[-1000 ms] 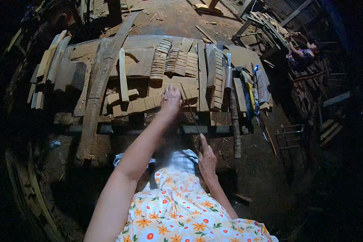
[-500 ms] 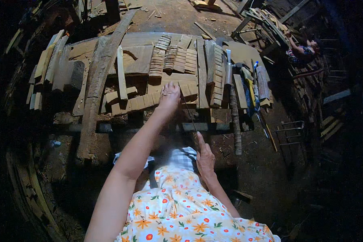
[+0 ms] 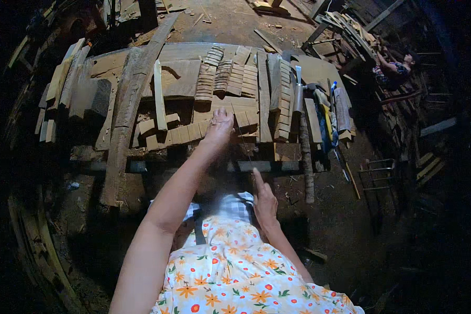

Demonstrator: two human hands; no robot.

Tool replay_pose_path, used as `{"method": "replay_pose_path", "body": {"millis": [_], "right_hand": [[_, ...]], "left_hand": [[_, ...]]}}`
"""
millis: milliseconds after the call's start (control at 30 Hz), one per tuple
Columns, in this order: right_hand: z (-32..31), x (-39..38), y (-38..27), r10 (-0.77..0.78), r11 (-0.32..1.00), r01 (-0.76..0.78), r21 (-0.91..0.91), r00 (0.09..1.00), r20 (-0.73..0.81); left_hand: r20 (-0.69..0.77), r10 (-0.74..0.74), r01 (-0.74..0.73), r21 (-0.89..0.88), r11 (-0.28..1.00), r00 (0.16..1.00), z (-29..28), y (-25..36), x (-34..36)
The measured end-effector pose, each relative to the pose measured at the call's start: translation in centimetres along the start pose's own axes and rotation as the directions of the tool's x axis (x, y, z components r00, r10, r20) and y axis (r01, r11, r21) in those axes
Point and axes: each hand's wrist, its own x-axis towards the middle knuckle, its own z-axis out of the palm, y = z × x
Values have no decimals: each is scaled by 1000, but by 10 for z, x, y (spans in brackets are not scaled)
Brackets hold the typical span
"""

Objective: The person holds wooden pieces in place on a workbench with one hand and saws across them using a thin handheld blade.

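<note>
In the head view, from where I stand, the person's left hand lies on the pale row of square wooden blocks along the front edge of the brown wooden bench. Its fingers are close together and bent a bit, but I can't tell if they grip the wood or just push down. The right hand is out past the front edge, curled shut around the end of a long, thin, dark blade, with the pointing finger straight out. The blade runs over the row, just beside the left hand. I think it could slip and cut those bare fingers if the wood wobbled or the blade jumped. Blocks could get bumped off the front edge too. Behind are rows of small brown wood slices, which crowd the space ahead of the blade's tip. A long, rough brown board crosses the left side and sticks out past the front edge. A yellow-handled hammer lies near the right edge. Another person sits beyond the back right corner.
</note>
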Motion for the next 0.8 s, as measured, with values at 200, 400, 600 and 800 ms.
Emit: {"method": "replay_pose_path", "body": {"millis": [200,400,600,800], "right_hand": [[-8,3,-1,123,991,-129,28,980,155],[0,36,-10,78,997,-78,0,989,129],[3,25,6,-17,999,14,29,996,91],[10,15,5,-57,992,55,117,998,14]], "left_hand": [[-17,-27,28,6,1000,999,2,2,3],[-114,14,-21,-60,998,993,22,-19,10],[-176,-24,32,44,999,984,14,-23,-16],[-253,-95,125,103,987,963,-21,-44,-68]]}}
